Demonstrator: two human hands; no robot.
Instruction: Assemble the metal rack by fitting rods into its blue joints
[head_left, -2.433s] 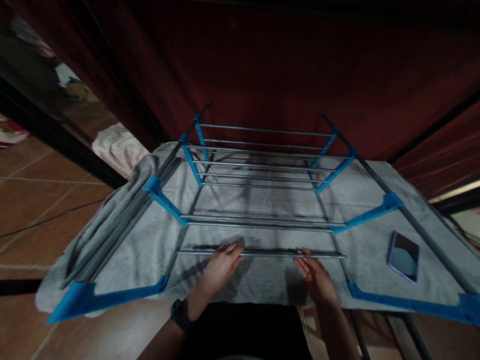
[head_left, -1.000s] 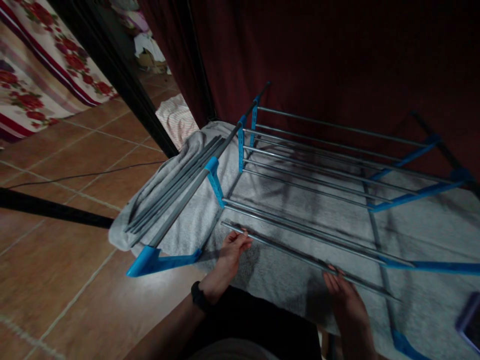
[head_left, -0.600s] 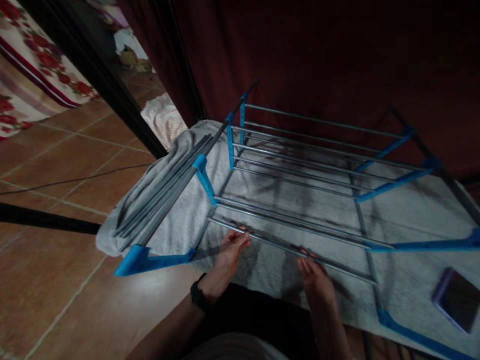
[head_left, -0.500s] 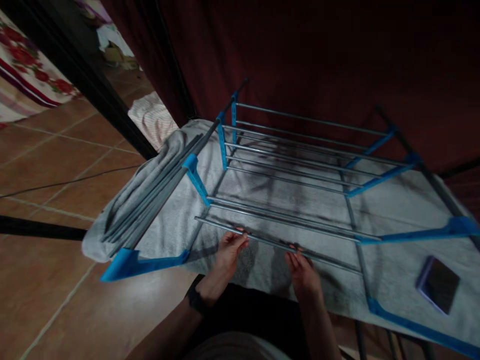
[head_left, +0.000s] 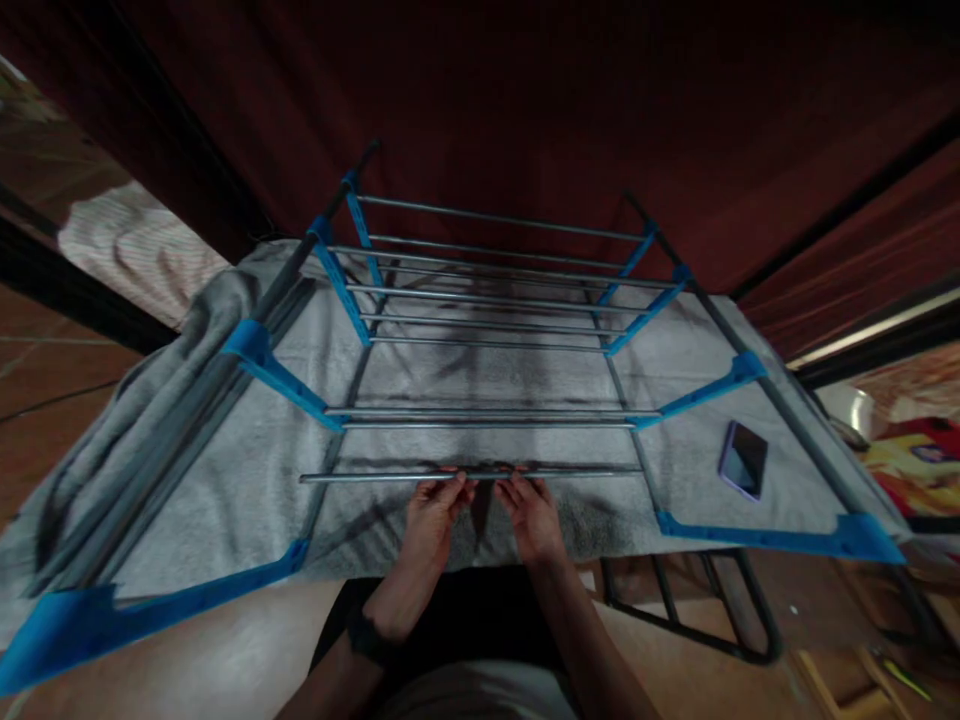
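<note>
Grey fabric sheet [head_left: 247, 485] under blue-and-grey tubular rack [head_left: 487, 425]; thin grey metal rod [head_left: 486, 475] across rack's near end, left hand [head_left: 433, 518] and right hand [head_left: 532, 515] pinching its middle (close together); purple-edged phone [head_left: 744, 460] at right

Phone [head_left: 744, 461]: purple-edged, lying flat on the grey blanket [head_left: 705, 450]
Curtain [head_left: 487, 100]: dark red, hanging behind
Striped cloth [head_left: 139, 245]: crumpled, far left
Cable [head_left: 60, 398]: thin, dark, along the tiled floor [head_left: 45, 345]
Metal frame [head_left: 760, 600]: black, rounded corner, lower right
Red-and-yellow item [head_left: 919, 460]: right edge, too blurred to name
</note>
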